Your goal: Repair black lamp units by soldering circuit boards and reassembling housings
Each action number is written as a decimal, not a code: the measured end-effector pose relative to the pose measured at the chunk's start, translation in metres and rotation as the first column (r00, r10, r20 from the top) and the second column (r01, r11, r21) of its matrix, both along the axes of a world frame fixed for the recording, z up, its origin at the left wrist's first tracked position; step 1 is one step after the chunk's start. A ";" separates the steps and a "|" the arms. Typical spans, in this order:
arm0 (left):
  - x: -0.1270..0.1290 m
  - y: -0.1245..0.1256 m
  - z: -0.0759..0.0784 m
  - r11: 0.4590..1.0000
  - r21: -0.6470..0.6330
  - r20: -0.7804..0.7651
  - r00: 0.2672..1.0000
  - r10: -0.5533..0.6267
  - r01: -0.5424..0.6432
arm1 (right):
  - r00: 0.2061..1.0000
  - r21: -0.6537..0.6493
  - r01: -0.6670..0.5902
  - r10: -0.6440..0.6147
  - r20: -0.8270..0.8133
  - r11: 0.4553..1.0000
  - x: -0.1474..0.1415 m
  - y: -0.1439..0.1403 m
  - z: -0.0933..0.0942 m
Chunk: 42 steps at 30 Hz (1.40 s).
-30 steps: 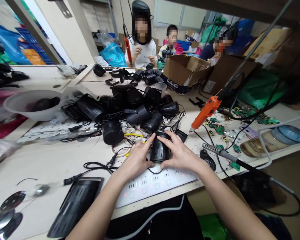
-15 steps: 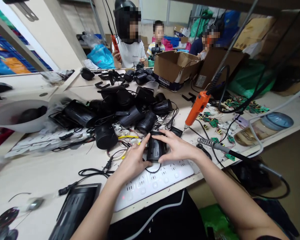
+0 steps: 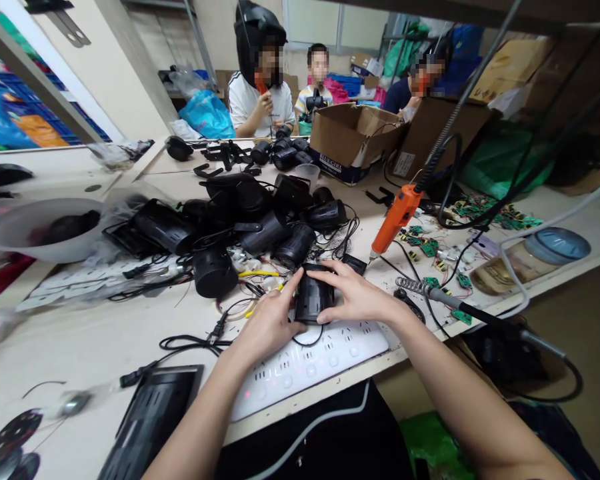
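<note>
A black plastic cylindrical housing (image 3: 314, 297) with vent slots stands between my two hands at the bench edge, its base against the white power strip (image 3: 307, 363). My left hand (image 3: 273, 317) grips its left side, fingers along the top edge and thumb low. On the right side my right hand (image 3: 353, 293) closes round it, fingers over the top and thumb near the bottom. A thin black cord loops out below the housing. Just right of my hands hangs an orange electric screwdriver (image 3: 396, 217), its tip close to the bench top.
More black housings (image 3: 263, 230) with cords lie heaped beyond my hands. A soldering iron (image 3: 445, 297) and green circuit boards (image 3: 430, 248) are at right, near a jar (image 3: 530, 260). A translucent bowl (image 3: 10, 233) sits left. People work across the bench beside a cardboard box (image 3: 350, 143).
My hands keep their hold on the housing with almost no movement. Across the bench, a person has brought an orange screwdriver inward, over the work in front of them. The view shifts slightly.
</note>
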State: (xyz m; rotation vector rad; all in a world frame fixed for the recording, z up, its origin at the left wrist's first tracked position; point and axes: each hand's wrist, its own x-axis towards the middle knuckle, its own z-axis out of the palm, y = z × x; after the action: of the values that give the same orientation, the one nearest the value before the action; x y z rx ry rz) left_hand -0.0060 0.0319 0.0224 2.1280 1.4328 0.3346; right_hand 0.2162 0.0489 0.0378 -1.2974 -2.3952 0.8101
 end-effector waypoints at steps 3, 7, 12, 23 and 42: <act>0.001 0.000 -0.001 1.000 0.019 -0.016 1.000 0.001 -0.001 | 1.000 0.009 0.022 -0.022 -0.001 1.000 -0.002 -0.003 0.001; 0.003 -0.002 0.001 0.999 0.043 -0.040 0.999 0.002 0.000 | 1.000 0.026 0.026 -0.026 0.000 0.999 -0.003 -0.006 0.000; 0.007 -0.008 0.008 0.998 0.057 -0.089 0.996 -0.005 0.010 | 1.000 0.021 0.027 -0.027 -0.007 0.999 -0.003 -0.007 -0.002; 0.023 -0.010 -0.004 0.991 0.106 -0.088 0.992 0.089 -0.080 | 0.999 -0.013 0.031 -0.031 -0.026 0.999 -0.006 -0.005 -0.003; 0.035 0.027 0.017 0.915 -0.316 0.096 0.951 0.295 -0.252 | 1.000 -0.039 -0.002 0.002 -0.001 0.999 -0.010 0.000 -0.007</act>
State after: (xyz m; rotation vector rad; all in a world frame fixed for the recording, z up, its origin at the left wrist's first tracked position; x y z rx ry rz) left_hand 0.0286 0.0589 0.0390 1.6314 1.5885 0.3407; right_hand 0.2066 0.0487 0.0307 -1.3092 -2.3911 0.8616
